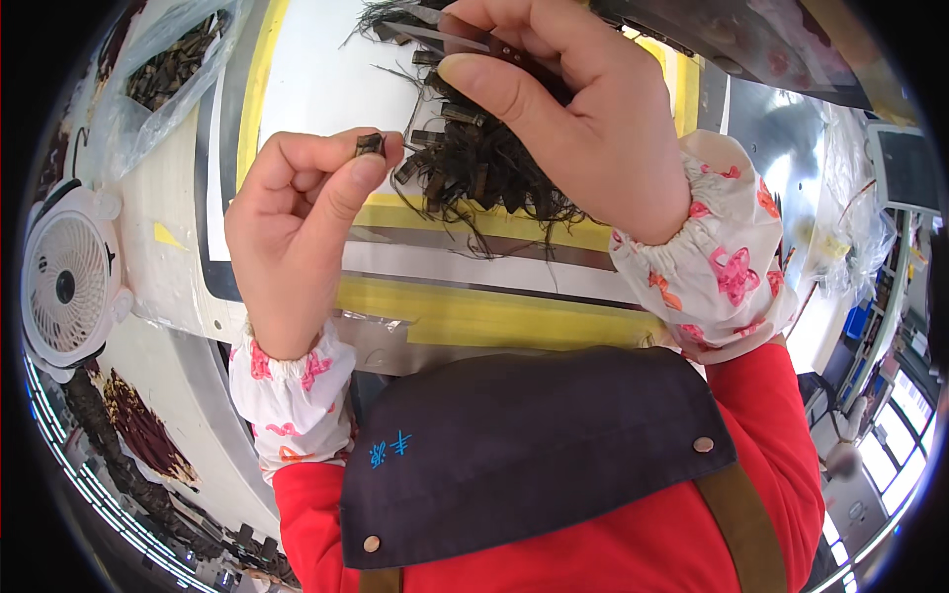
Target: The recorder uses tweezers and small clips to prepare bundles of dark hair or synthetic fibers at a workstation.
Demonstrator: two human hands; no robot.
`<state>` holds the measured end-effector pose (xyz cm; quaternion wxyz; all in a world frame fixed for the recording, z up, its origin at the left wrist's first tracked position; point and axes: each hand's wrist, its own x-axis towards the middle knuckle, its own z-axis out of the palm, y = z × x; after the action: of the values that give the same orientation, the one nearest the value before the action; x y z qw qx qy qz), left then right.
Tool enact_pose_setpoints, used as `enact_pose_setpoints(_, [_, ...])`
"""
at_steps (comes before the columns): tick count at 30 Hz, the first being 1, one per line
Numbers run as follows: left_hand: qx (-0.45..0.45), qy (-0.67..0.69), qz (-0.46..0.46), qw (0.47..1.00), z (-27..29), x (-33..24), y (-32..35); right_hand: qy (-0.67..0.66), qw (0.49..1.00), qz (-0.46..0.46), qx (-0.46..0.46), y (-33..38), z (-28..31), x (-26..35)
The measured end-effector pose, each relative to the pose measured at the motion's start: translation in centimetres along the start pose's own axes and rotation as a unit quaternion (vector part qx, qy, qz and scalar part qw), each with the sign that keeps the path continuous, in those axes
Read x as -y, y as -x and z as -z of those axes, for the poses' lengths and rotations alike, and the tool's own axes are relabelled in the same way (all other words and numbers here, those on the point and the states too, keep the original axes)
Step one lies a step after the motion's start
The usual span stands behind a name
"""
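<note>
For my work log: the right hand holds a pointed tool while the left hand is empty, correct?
No: in the head view, the left hand isn't empty but pinches a small dark piece; the right hand does hold the pointed tool.

There is a red top (593,555), a dark apron (544,440) with brown straps (739,519), and white sleeve covers (707,255) with pink patterns.

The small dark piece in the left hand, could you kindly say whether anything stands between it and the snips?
Nothing solid visible stands between the small dark piece, pinched in the left hand, and the snips in the right hand; the pile of dark stringy pieces lies mostly right of the gap.
</note>
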<state>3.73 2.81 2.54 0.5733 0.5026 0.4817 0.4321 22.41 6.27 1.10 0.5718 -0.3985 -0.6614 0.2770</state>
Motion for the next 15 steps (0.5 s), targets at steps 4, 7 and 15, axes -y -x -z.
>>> enact_pose_setpoints(4, [-0.052,-0.243,-0.213,0.945,-0.5,0.3,-0.1,-0.004,0.995,-0.070,0.077,0.2,0.7,0.7])
enact_pose_setpoints(7, [-0.049,-0.358,-0.320,0.876,-0.1,0.1,-0.5,0.016,0.987,-0.084,0.139,0.6,1.2,1.1])
enact_pose_setpoints(15, [-0.020,-0.467,-0.357,0.809,-0.1,-0.2,-0.3,0.041,0.973,-0.030,0.226,0.1,1.7,1.1])
